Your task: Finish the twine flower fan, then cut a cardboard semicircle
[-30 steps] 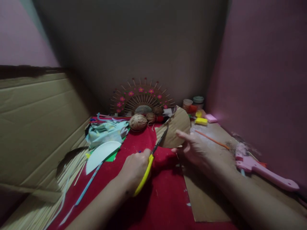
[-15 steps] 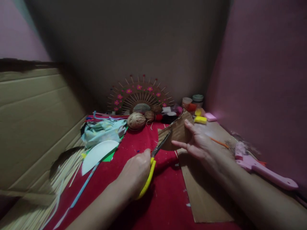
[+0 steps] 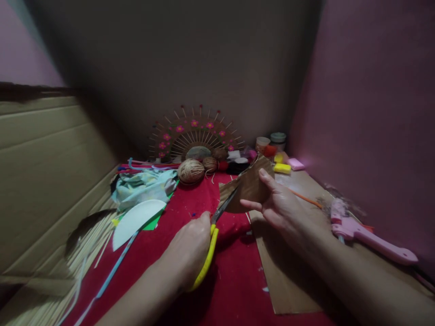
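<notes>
My left hand (image 3: 190,251) is closed around the yellow handles of a pair of scissors (image 3: 212,235). The blades point up and to the right into a rounded piece of brown cardboard (image 3: 249,188). My right hand (image 3: 278,203) grips that cardboard piece by its right edge, thumb on top and fingers beneath, and holds it tilted above the red cloth (image 3: 224,276). The blade tips are partly hidden against the cardboard.
A pink glue gun (image 3: 363,235) lies at the right. A flat cardboard sheet (image 3: 285,276) lies under my right forearm. Behind stand twine balls (image 3: 190,170), a stick fan with pink flowers (image 3: 197,136), small jars (image 3: 272,144) and a yellow block (image 3: 282,168). At the left are a white half-disc (image 3: 136,217), pale cloth (image 3: 142,188) and a cardboard wall (image 3: 50,172).
My right hand has turned the cardboard piece and shifted its grip to the upper right edge. The scissors in my left hand have advanced slightly into the cardboard.
</notes>
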The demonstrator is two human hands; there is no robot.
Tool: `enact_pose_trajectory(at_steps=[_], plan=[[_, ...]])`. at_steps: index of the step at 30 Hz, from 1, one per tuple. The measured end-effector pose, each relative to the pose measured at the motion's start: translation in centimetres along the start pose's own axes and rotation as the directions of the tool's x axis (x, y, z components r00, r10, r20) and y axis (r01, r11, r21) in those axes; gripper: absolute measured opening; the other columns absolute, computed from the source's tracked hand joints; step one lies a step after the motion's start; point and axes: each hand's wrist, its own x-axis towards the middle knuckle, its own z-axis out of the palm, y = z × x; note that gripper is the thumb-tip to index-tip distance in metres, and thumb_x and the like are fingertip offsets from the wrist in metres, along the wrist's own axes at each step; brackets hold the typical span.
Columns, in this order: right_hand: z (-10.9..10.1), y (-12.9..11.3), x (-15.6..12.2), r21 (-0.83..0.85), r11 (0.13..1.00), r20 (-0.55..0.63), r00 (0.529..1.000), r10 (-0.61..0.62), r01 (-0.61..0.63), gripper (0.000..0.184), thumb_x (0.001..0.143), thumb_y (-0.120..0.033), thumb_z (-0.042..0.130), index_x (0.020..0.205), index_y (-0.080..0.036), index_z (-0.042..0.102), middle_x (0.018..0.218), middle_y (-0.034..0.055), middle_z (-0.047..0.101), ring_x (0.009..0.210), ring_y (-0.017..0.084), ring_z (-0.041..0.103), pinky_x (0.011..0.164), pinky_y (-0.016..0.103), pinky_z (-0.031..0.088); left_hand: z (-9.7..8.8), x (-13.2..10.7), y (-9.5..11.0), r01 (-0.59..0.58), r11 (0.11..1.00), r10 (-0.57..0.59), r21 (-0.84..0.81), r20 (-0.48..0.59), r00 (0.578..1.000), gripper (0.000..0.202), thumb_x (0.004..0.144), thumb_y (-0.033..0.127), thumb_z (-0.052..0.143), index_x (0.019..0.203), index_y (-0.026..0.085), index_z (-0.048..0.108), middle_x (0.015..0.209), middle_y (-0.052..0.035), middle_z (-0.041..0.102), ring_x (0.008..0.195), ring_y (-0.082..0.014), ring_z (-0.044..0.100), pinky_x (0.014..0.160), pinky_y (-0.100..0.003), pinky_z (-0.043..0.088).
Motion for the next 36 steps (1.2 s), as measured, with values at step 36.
enact_pose_trajectory(at_steps=[36], plan=[[-0.6,1.9,0.2,0.022,1.0,0.049,0.999,-0.002,0.001,0.031,0.063,-0.035,0.073,0.091,-0.024,0.066,0.116,0.004,0.059,0.105,0.029,0.052,0.069,0.056,0.053,-0.1,0.4,-0.3,-0.077,0.987,0.074,0.141,0.027,0.997,0.027,0.081,0.022,0.04,0.106,0.015,0.048,0.086,-0.0109,0.065,0.077,-0.022,0.063,0.065,-0.028,0.044]])
